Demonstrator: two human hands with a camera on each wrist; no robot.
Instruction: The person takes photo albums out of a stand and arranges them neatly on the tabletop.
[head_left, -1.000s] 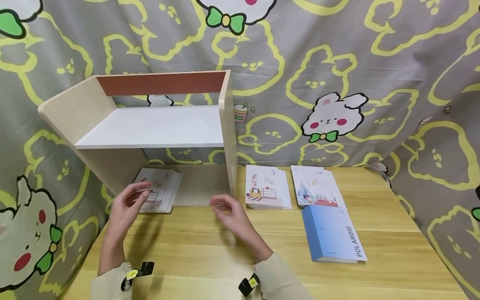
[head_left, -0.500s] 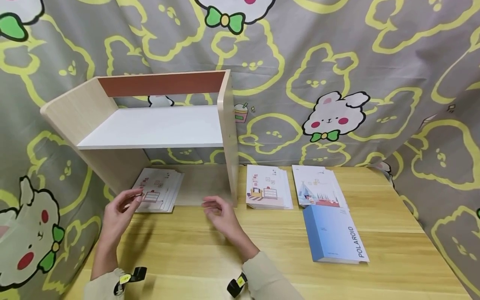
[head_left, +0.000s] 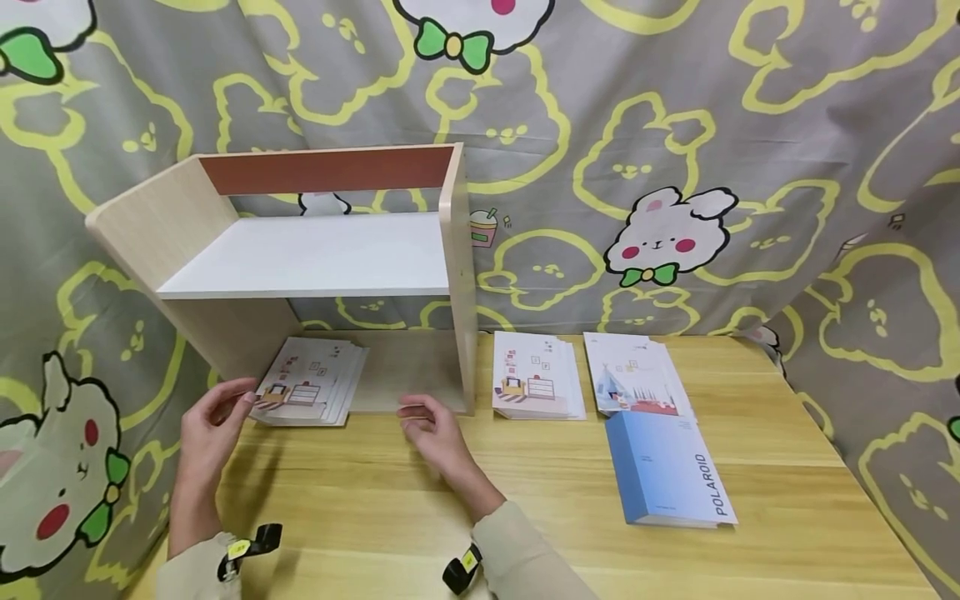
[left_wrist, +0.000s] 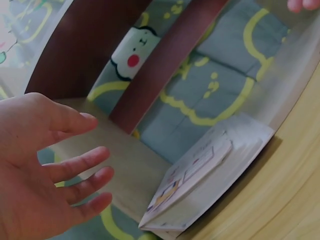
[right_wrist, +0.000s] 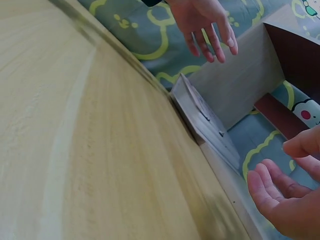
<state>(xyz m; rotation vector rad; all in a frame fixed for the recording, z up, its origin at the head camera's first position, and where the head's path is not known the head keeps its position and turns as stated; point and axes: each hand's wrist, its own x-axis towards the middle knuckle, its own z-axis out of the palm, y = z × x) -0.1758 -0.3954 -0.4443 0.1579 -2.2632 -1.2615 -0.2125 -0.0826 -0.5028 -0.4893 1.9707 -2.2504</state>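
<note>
A small stack of white-covered books (head_left: 311, 383), the top one printed with furniture drawings, lies flat at the left of the wooden desk shelf's bottom board (head_left: 405, 375). Just left of its near corner is my left hand (head_left: 206, 433), fingers loosely bent; the left wrist view shows this hand (left_wrist: 55, 170) apart from the books (left_wrist: 200, 170) with nothing in it. My right hand (head_left: 438, 442) hovers by the front edge of the bottom board, right of the stack. Its fingers are relaxed and bare in the right wrist view, where the hand (right_wrist: 290, 195) appears at the lower right.
The shelf's right side panel (head_left: 459, 283) stands between my right hand and a second book stack (head_left: 532, 375). Further right lies another stack (head_left: 633, 375), with a thick blue book marked POLAROID (head_left: 663, 467) at its front. A patterned curtain (head_left: 540, 167) hangs behind the table (head_left: 787, 483).
My left hand has drawn back leftward off the stack in the shelf, uncovering its cover drawing. My right hand has shifted a little left. The books look unmoved.
</note>
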